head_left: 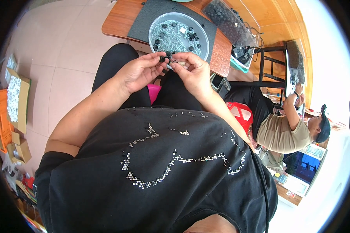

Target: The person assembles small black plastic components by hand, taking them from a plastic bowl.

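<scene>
Both hands at near edge of round basin, black cap in left fingers

Landmark: translucent round basin (205,37), on dark mat (140,30) over brown wooden surface (118,18). Left hand (143,72) just below basin's lower left, palm partly up; thumb and fingers narrow, holding black round cap (162,59). Cap sits just below basin's near rim. Right hand (193,72) below basin's lower right; thumb and forefinger narrow, pinched on small dark piece (174,61), kind too small to tell. Fingertips of both hands close together; contact between the two pieces unclear.

Inside basin: many thin pale metallic pins (174,39), several black caps scattered among them, one small white piece (182,30). Right of basin: clear bin (233,25) with black parts. Farther right and lower than basin: co-worker (278,132) in tan top, well apart.
</scene>
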### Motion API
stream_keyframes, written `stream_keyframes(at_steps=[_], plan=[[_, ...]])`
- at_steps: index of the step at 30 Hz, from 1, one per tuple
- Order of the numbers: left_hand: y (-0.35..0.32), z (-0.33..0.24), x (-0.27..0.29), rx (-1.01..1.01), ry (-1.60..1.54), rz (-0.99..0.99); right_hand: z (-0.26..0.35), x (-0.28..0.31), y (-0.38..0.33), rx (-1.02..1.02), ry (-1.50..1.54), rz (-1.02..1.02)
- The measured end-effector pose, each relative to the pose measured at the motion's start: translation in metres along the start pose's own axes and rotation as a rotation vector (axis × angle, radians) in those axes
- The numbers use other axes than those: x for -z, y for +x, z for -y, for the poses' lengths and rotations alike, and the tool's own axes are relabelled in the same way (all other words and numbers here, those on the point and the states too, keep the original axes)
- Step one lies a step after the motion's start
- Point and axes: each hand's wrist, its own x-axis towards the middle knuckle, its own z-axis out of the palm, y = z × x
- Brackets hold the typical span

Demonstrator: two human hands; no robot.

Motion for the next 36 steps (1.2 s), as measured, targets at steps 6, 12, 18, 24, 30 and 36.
stream_keyframes(at_steps=[6,12,18,24,30,36], plan=[[0.001,0.000,0.003,0.025,-0.004,0.057,0.001,-0.002,-0.003,0.020,-0.093,-0.013],[0.001,0.003,0.003,0.047,-0.029,0.097,0.006,-0.004,-0.003,0.078,-0.224,-0.028],[0.002,0.004,0.004,0.049,-0.038,0.099,0.003,-0.006,-0.003,0.152,-0.255,-0.014],[-0.001,0.004,0.000,0.052,-0.048,0.095,0.000,-0.012,-0.006,0.079,-0.116,-0.099],[0.001,0.005,0.005,0.031,-0.042,0.106,0.009,-0.007,-0.006,0.127,-0.236,-0.058],[0.001,0.006,0.004,0.037,-0.032,0.094,0.015,-0.008,-0.006,0.173,-0.347,-0.066]])
